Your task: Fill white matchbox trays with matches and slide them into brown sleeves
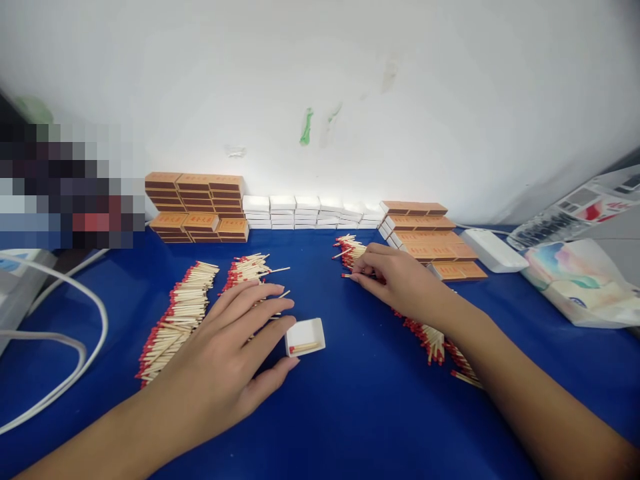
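"Is the left hand (227, 353) gripping?"
"No, thumb and fingers sit apart at the left edge of the white matchbox tray (306, 331), matches (306, 347) inside."
"The right hand (395, 280)?"
"Pinched on a red-tipped match (346, 275); stacked matchboxes (431, 241) stand beyond."

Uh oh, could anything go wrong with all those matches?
The left hand is at the edge of the small white tray and might tip it, spilling the matches inside. The right hand could fumble the match at its fingertips. The right forearm overlaps the pile of matches on that side in this view and might brush it.
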A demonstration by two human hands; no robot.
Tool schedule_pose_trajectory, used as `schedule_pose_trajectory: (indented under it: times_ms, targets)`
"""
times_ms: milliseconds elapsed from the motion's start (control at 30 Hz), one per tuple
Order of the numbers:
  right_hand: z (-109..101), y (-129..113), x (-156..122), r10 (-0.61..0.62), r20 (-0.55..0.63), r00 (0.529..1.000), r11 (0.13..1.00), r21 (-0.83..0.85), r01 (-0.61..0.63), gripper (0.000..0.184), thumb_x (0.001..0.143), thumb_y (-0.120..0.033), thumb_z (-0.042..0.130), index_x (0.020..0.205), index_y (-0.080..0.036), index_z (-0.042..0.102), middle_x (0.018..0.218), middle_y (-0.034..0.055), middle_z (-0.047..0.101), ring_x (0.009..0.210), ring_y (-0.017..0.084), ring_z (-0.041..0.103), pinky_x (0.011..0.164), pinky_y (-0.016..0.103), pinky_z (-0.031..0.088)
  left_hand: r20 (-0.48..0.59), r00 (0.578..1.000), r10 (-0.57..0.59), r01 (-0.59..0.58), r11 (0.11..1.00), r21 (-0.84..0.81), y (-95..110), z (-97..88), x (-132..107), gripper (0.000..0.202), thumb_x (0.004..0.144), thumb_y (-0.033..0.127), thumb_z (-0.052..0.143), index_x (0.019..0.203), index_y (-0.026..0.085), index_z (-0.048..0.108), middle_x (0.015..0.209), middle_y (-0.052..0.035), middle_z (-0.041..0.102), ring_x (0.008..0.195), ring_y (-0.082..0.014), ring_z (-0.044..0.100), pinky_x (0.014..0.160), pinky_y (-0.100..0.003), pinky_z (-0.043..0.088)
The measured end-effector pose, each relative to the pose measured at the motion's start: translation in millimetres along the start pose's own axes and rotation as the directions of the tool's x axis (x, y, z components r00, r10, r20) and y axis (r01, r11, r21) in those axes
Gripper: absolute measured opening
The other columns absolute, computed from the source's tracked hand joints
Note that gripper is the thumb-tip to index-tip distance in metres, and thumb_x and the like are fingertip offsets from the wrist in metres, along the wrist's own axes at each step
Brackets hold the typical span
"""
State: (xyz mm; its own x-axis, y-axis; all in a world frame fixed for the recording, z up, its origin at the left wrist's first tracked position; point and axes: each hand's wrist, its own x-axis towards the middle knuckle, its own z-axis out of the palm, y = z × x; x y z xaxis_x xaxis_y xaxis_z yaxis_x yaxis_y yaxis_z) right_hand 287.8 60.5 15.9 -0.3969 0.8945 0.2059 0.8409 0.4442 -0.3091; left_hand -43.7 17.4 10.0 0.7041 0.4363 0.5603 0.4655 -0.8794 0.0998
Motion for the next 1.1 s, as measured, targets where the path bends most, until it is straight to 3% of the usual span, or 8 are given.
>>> schedule_pose_trajectory:
  times_ms: [200, 467, 667, 833, 1100]
  targets:
    - [0, 0, -1, -0.029, 0.012, 1.000, 1.000, 0.004, 0.029, 0.017, 0.109, -0.024, 0.058, 0.094, -0.022, 0.065, 0.101, 0.0085, 0.069, 0.087, 0.023, 0.065, 0.077, 0.035, 0.051, -0.009, 1.000, -0.026, 0.026, 1.000, -0.008, -3, 1.5, -2, 0.027, 0.104, 0.024, 0.073, 0.130, 0.015, 0.072, 0.128, -0.0143, 0.079, 0.134, -0.0351, 0.068, 0.116, -0.059, 0.059]
    - [2, -44, -11, -0.091, -0.003, 0.996, 0.994, 0.053, 0.091, 0.014, 0.112, -0.026, 0.057, 0.106, -0.024, 0.069, 0.111, 0.0094, 0.072, 0.094, 0.023, 0.070, 0.082, 0.037, 0.056, -0.048, 0.997, -0.064, 0.066, 0.997, 0.038, -4, 4.6, -5, 0.028, 0.102, 0.022, 0.075, 0.129, 0.016, 0.070, 0.131, -0.0139, 0.078, 0.134, -0.0355, 0.066, 0.115, -0.060, 0.058]
    - [1, -25, -8, -0.060, 0.031, 0.998, 0.998, 0.017, 0.059, 0.008, 0.109, -0.026, 0.064, 0.112, -0.024, 0.071, 0.118, 0.0111, 0.071, 0.110, 0.028, 0.071, 0.091, 0.042, 0.057, -0.043, 0.998, -0.045, 0.047, 0.998, 0.050, -4, 2.8, -5, 0.028, 0.103, 0.021, 0.074, 0.131, 0.016, 0.069, 0.131, -0.0139, 0.078, 0.134, -0.0349, 0.066, 0.115, -0.059, 0.057]
    - [1, -11, -4, -0.036, 0.059, 0.998, 0.999, 0.034, 0.034, 0.013, 0.110, -0.026, 0.061, 0.100, -0.023, 0.068, 0.111, 0.0098, 0.069, 0.105, 0.027, 0.068, 0.089, 0.040, 0.055, -0.037, 0.998, -0.051, 0.053, 0.997, 0.053, -5, 2.3, -5, 0.028, 0.103, 0.022, 0.074, 0.130, 0.015, 0.069, 0.132, -0.0139, 0.077, 0.135, -0.0354, 0.065, 0.116, -0.059, 0.057]
    - [0, -24, -4, -0.018, 0.072, 0.997, 0.999, 0.048, 0.014, 0.018, 0.113, -0.027, 0.059, 0.097, -0.022, 0.065, 0.109, 0.0098, 0.069, 0.103, 0.026, 0.067, 0.091, 0.040, 0.053, -0.029, 0.999, -0.035, 0.036, 0.997, 0.062, -7, 4.5, -7, 0.027, 0.105, 0.025, 0.074, 0.129, 0.014, 0.070, 0.132, -0.0150, 0.077, 0.136, -0.0366, 0.064, 0.115, -0.060, 0.057]
